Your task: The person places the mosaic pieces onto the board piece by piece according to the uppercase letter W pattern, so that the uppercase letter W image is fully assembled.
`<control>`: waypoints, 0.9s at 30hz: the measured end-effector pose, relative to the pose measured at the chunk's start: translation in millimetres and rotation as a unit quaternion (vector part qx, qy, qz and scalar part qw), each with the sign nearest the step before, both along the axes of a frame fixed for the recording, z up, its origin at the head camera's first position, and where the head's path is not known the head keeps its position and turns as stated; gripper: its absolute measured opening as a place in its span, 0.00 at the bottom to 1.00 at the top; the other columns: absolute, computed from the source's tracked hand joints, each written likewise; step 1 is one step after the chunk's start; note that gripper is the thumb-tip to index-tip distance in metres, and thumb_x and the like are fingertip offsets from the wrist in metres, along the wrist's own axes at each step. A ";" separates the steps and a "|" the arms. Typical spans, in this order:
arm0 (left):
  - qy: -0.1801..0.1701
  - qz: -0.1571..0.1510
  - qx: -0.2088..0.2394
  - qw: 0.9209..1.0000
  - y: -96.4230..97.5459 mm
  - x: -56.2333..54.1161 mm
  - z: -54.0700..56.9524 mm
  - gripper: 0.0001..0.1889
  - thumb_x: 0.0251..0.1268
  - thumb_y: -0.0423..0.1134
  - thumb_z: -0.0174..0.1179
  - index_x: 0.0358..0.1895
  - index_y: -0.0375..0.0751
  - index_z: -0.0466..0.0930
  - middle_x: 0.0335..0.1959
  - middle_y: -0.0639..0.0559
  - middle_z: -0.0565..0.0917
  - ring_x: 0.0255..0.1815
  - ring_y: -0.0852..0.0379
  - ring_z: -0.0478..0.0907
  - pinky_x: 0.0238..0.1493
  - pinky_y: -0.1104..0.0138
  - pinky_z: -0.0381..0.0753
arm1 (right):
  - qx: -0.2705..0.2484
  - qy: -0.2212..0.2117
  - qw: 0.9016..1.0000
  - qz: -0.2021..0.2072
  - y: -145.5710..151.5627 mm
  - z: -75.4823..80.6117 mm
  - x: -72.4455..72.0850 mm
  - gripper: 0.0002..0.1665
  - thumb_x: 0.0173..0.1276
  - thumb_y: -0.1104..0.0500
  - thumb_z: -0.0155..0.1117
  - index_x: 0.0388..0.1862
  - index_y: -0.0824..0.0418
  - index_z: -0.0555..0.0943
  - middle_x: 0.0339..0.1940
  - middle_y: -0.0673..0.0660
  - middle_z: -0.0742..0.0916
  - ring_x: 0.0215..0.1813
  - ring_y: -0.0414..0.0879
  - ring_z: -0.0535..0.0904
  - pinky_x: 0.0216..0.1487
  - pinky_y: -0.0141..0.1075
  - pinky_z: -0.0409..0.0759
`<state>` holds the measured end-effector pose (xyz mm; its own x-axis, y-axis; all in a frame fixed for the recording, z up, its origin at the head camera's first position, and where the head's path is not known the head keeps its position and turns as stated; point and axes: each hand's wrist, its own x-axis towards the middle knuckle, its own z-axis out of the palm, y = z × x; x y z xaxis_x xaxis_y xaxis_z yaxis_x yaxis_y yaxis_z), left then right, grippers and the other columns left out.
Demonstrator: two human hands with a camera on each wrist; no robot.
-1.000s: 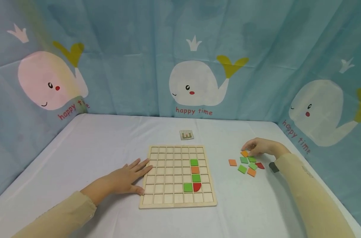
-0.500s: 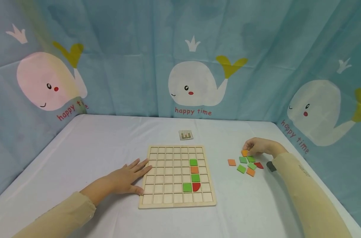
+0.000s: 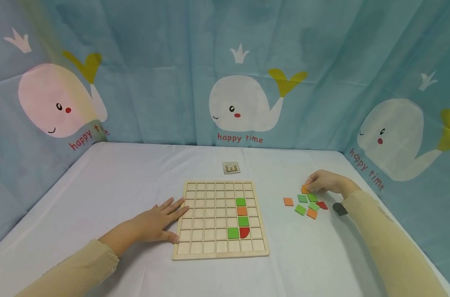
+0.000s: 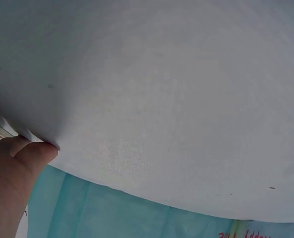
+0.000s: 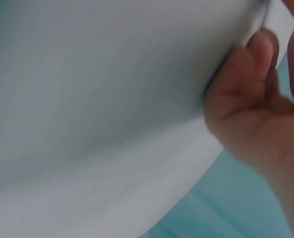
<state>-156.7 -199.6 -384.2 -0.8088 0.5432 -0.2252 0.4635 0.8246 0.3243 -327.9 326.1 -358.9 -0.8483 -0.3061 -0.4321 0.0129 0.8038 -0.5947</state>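
Observation:
My left hand point(image 3: 156, 222) lies spread at the left edge of a wooden grid board point(image 3: 209, 211), fingertips on its frame. In the board's right part sit an orange square tile point(image 3: 242, 211), three green ones and a red quarter-round tile point(image 3: 244, 232). To the right of the board, my right hand point(image 3: 324, 181) pinches an orange square tile point(image 3: 305, 189) at the back of a loose group. In the right wrist view, the right hand point(image 5: 256, 94) has its fingers curled, with a bit of orange at the top right corner.
Below the right hand lie several loose tiles, among them a green tile point(image 3: 300, 210), an orange tile point(image 3: 288, 201) and a red one point(image 3: 322, 205). A dark piece point(image 3: 339, 209) is partly under the right sleeve. A small pattern card point(image 3: 231, 168) lies behind the board.
The right hand's fingers have closed on the orange tile and shifted it slightly back, away from the green tiles. My left hand stays at the board's edge.

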 end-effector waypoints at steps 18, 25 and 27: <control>0.011 -0.011 -0.003 1.000 -1.8 -0.7 -2.3 0.50 0.58 0.69 0.54 0.76 0.41 0.53 0.78 0.40 0.47 0.75 0.30 0.43 0.64 0.33 0.53 | -0.141 0.001 0.984 -0.106 -17.5 19.4 21.2 0.21 0.71 0.53 0.63 0.51 0.70 0.78 0.37 0.51 0.83 0.42 0.46 0.77 0.50 0.40 0.76; 0.004 -0.008 -0.007 1.000 0.8 0.9 2.6 0.50 0.57 0.68 0.56 0.76 0.40 0.54 0.78 0.39 0.47 0.75 0.31 0.43 0.64 0.33 0.53 | -0.211 0.007 0.971 -0.109 -34.8 27.0 38.5 0.21 0.74 0.63 0.58 0.59 0.77 0.72 0.35 0.50 0.83 0.36 0.39 0.81 0.45 0.32 0.81; 0.003 -0.007 -0.006 1.000 0.8 0.3 2.0 0.50 0.57 0.68 0.55 0.76 0.40 0.53 0.78 0.39 0.47 0.75 0.31 0.43 0.64 0.33 0.53 | -0.216 0.010 0.971 -0.100 -39.2 29.6 43.1 0.23 0.74 0.64 0.57 0.61 0.79 0.70 0.35 0.50 0.83 0.37 0.40 0.81 0.44 0.32 0.81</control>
